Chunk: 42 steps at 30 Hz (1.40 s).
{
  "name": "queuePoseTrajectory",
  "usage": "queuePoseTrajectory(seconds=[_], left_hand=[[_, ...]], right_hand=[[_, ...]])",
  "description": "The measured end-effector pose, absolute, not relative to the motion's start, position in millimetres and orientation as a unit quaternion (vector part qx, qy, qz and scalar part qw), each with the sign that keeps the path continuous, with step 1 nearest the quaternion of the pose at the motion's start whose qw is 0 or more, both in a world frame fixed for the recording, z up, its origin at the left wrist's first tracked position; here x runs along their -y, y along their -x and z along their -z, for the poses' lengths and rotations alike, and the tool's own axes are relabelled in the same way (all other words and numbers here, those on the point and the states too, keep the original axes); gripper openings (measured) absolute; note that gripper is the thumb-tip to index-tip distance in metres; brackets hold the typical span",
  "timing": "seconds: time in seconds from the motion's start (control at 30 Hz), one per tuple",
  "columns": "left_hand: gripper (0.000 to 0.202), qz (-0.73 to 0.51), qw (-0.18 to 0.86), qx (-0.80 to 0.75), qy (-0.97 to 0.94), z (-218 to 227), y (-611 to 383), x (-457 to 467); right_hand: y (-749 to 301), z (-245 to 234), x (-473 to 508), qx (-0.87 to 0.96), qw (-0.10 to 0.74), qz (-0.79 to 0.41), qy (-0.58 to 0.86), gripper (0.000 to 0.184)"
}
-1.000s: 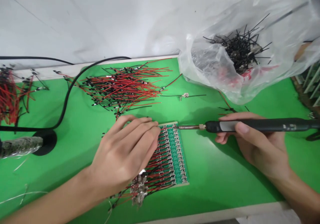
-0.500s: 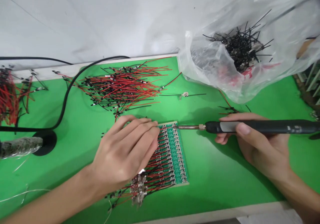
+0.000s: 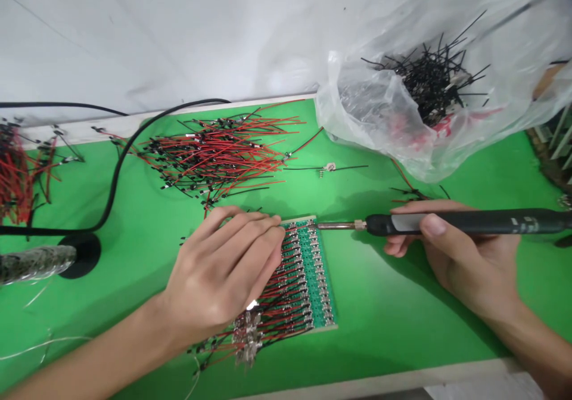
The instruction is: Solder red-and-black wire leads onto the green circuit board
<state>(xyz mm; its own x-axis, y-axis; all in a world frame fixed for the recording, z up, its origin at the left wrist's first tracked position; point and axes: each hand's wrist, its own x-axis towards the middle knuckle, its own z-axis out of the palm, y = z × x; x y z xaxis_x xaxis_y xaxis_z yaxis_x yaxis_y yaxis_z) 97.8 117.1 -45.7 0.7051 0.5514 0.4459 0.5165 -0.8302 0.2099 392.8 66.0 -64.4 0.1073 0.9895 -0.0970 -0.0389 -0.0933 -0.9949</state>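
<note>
The green tabletop (image 3: 393, 352) carries a loose heap of red-and-black wire leads (image 3: 218, 155) near its back edge and a second heap (image 3: 15, 179) at far left. A green circuit board (image 3: 318, 281) lies toward the front, a clear plastic bag (image 3: 357, 114) of black leads sits back right, and a black cable (image 3: 115, 188) curves beside a round black base (image 3: 80, 256).
</note>
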Motion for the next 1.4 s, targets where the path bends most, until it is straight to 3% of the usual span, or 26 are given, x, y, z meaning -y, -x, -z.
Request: queuePoseTrajectory(seconds=[1.4], left_hand=[[0.026,-0.254,0.041,-0.285,-0.923,46.7,-97.8,-115.9]], right_hand=[[-394.1,65.7,-65.4,0.438,0.496,-0.492,0.566,0.017]])
